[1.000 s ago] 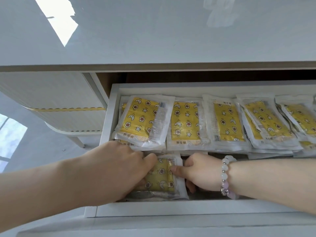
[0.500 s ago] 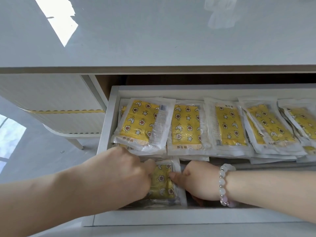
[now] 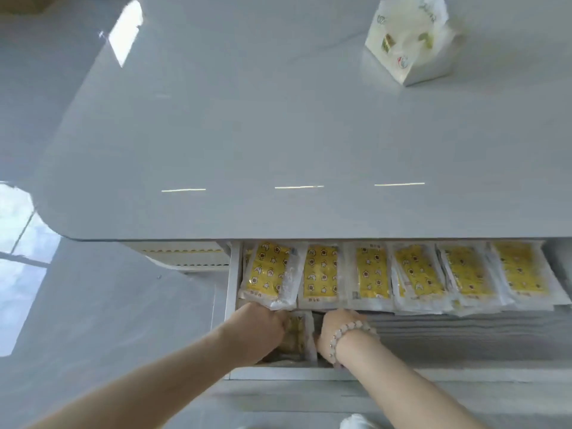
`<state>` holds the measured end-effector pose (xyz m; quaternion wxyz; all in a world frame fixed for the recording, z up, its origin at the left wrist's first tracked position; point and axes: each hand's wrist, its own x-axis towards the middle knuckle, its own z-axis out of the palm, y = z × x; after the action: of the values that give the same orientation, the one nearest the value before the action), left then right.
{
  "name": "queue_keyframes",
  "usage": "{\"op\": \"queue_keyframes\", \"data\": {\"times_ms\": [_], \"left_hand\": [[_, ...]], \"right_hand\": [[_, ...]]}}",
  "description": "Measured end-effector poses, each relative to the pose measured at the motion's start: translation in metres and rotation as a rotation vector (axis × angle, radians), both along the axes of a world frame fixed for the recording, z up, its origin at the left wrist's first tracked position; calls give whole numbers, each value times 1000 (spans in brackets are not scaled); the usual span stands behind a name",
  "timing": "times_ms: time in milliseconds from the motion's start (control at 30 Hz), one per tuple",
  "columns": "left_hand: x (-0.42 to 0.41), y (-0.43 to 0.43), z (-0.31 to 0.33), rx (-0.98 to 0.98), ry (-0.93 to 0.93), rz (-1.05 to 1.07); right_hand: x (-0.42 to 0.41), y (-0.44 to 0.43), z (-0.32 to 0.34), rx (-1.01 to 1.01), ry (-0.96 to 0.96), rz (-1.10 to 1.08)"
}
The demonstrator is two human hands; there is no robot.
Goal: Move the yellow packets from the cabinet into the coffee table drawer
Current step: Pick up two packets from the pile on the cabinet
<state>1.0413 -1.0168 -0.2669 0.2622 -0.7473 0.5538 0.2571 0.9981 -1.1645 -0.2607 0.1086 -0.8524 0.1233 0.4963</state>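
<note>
We see both hands low in the open drawer (image 3: 278, 373), at its left end. The left hand (image 3: 263, 331) curls its fingers over the left side of a single yellow packet (image 3: 298, 335), which lies flat on the drawer floor between the two hands. The right hand (image 3: 332, 331), with a bead bracelet (image 3: 344, 333) on its wrist, touches the packet's right edge; its fingers are tucked out of sight, so we cannot tell whether it grips or only presses. Just beyond the knuckles of both hands a row of yellow packets (image 3: 371, 275) overlaps and stretches away past the right hand. Farther out, above the drawer, lies the glossy grey table top (image 3: 263, 134), and well beyond the right hand a white tissue pack (image 3: 408, 44) stands on it.
</note>
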Motion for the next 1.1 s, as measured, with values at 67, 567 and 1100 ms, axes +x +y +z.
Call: {"op": "queue_keyframes", "data": {"times_ms": [67,567,1100], "left_hand": [[-2,-1,26,-21,76,123],[104,43,433,-513,-426,934],[-63,325,639,-418,-1079,1482]], "right_hand": [[-6,-9,28,-5,-89,42],[125,-20,475,-131,-867,256],[79,328,652,300,-1341,1054]]}}
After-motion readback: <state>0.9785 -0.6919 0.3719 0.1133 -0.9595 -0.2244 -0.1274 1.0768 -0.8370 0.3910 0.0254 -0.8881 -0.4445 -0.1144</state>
